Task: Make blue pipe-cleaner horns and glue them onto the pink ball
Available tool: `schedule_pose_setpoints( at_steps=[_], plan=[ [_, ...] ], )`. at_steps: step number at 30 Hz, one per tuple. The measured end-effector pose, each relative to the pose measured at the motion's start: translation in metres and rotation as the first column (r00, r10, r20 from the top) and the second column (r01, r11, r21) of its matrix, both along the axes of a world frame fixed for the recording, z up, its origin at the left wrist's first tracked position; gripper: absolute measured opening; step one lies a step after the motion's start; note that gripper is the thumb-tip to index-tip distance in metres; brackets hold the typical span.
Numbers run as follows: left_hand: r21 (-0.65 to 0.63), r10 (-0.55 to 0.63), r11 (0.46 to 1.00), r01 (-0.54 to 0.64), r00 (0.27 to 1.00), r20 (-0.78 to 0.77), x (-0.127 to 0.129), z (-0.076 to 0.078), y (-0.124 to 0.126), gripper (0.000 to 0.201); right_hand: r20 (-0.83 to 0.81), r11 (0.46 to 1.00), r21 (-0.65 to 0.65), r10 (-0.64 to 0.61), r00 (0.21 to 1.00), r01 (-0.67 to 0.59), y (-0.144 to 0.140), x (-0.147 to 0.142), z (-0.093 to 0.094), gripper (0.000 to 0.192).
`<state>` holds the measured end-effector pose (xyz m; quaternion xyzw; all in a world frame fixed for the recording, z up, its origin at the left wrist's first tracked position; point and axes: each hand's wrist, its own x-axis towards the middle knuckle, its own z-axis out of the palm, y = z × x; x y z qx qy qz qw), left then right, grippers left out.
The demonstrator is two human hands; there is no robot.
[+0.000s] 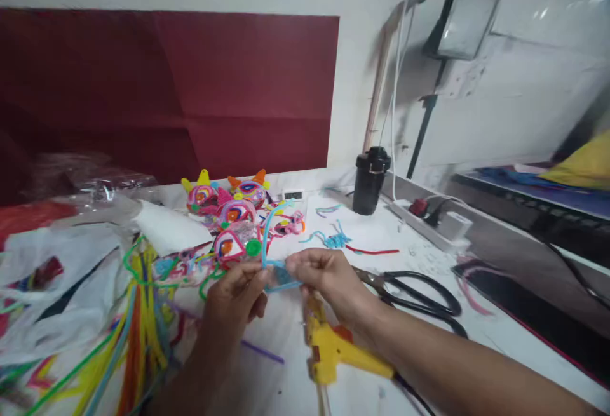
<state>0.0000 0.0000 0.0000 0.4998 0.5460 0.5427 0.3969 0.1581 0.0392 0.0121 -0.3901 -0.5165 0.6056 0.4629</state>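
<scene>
Between my two hands is a light blue pipe cleaner point(267, 232), bent into a small loop with one end standing up. My left hand point(237, 295) pinches the loop's left side. On its right side the fingers of my right hand point(328, 276) are closed; a bluish patch shows inside the loop, too blurred to name. Below my right hand lies a yellow glue gun point(328, 352) on the white table. Black-handled scissors point(414, 292) rest beside my right wrist. A purple pipe cleaner point(262, 351) lies near my left wrist.
Colourful pipe-cleaner fish shapes point(236, 213) are piled at the back. A bundle of pipe cleaners point(138, 333) lies at left. A black bottle-like container point(370, 181) stands beside a power strip point(424, 225). Blue twisted pieces point(336, 238) lie on the table.
</scene>
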Motion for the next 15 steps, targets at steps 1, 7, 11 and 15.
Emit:
schedule_pose_setpoints(
  at_steps=[1,7,11,15],
  plan=[
    [-0.004,-0.004,1.0,0.004,1.0,-0.001,0.0007,-0.0008,0.0003,0.021,0.018,1.0,-0.001,0.004,1.0,-0.004,-0.0009,-0.0007,0.0009,0.018],
    [-0.002,-0.006,1.0,0.006,1.0,0.01,0.0026,-0.0026,0.0012,0.021,0.096,1.0,-0.003,0.013,0.995,-0.013,-0.0028,-0.0022,0.0069,0.011],
    [0.004,-0.001,1.0,0.001,1.0,0.019,0.0034,-0.0014,0.0012,0.021,0.159,0.999,0.027,0.022,0.987,-0.026,-0.0008,-0.0011,0.0055,0.013],
    [-0.018,-0.013,1.0,0.014,0.999,0.033,0.0033,-0.0021,0.0001,0.022,0.126,0.996,0.084,0.024,0.992,-0.035,0.002,-0.0017,-0.0026,0.019]
  ],
)
